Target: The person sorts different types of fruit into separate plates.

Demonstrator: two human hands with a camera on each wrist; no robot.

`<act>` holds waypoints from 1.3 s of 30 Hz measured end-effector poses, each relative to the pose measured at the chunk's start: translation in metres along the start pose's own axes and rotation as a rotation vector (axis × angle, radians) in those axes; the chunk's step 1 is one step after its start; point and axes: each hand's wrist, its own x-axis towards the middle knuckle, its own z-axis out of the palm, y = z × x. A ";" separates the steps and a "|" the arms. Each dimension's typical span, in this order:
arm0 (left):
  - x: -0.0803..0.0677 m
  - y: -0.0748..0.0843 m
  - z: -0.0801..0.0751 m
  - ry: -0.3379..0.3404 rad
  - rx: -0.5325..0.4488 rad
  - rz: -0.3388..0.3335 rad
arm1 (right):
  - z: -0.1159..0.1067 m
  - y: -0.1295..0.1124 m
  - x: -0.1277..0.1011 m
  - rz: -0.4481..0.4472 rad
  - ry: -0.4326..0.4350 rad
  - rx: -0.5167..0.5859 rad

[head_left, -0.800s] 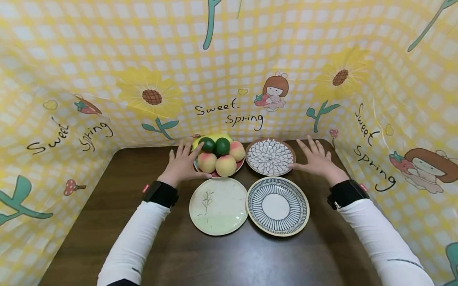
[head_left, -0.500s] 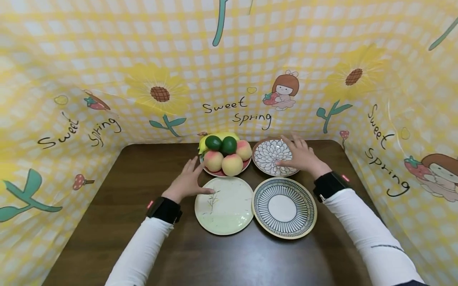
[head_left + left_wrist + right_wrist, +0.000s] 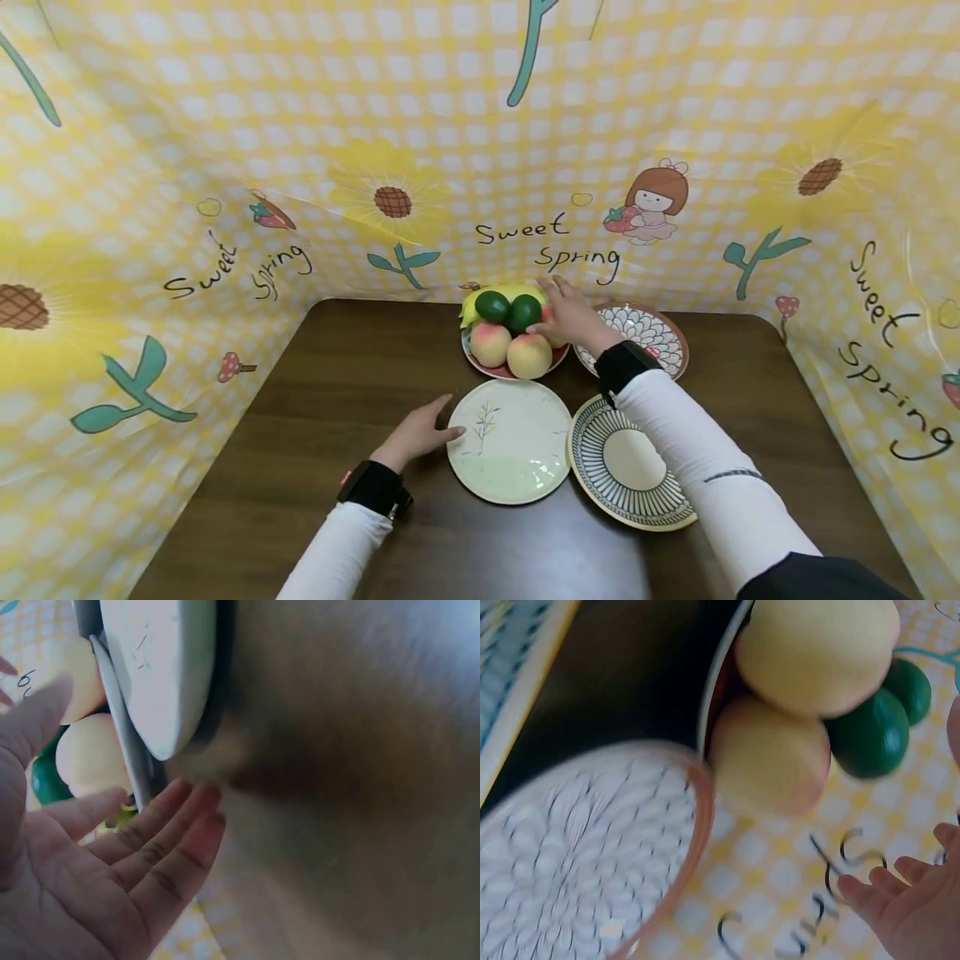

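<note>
In the head view my right hand (image 3: pixel 572 315) reaches over the right side of a fruit plate (image 3: pixel 558 360), fingers extended beside the fruit. On that plate lie several peaches (image 3: pixel 529 357), two smooth dark green oval fruits (image 3: pixel 523 314) and something yellow (image 3: pixel 468 308) behind them. One peach is partly hidden by the hand. In the right wrist view, a gap shows between the fingers and the peaches (image 3: pixel 772 757). My left hand (image 3: pixel 417 432) hovers, fingers loosely extended, at the left edge of a pale green plate (image 3: pixel 510 442); its palm shows bare in the left wrist view.
A flower-patterned plate with a brown rim (image 3: pixel 677 329) stands right of the fruit, partly under my right wrist. In front of it, a blue-striped plate (image 3: pixel 615 467) is partly covered by my right sleeve. A yellow checked cloth (image 3: pixel 450 125) encloses the dark table (image 3: pixel 360 358).
My right hand has moved left, from the flower-patterned plate to over the fruit. My left hand has drawn back from the fruit toward the pale green plate's left edge. The head view has shifted.
</note>
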 end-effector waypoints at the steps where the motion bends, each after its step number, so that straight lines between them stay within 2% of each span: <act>1: 0.000 0.001 0.004 0.009 -0.019 -0.026 | 0.004 -0.001 0.005 0.007 0.008 0.005; 4: 0.001 0.003 0.016 0.021 -0.089 -0.098 | 0.018 -0.003 0.015 0.034 0.026 0.025; 6: 0.000 0.004 0.023 0.020 -0.141 -0.114 | 0.028 -0.003 0.018 0.042 0.056 0.029; 9: -0.002 0.004 0.034 0.025 -0.176 -0.093 | 0.044 -0.002 0.018 0.062 0.096 0.031; 17: -0.011 -0.004 0.053 0.025 -0.131 -0.020 | 0.075 0.000 0.010 0.082 0.158 0.038; 23: -0.011 -0.011 0.052 0.019 -0.168 -0.009 | 0.081 -0.003 0.013 0.073 0.188 0.087; 30: -0.006 -0.014 0.046 0.021 -0.172 0.003 | 0.073 -0.007 0.019 0.062 0.188 0.119; 39: -0.001 -0.012 0.033 0.032 -0.179 -0.008 | 0.060 -0.010 0.024 0.068 0.207 0.082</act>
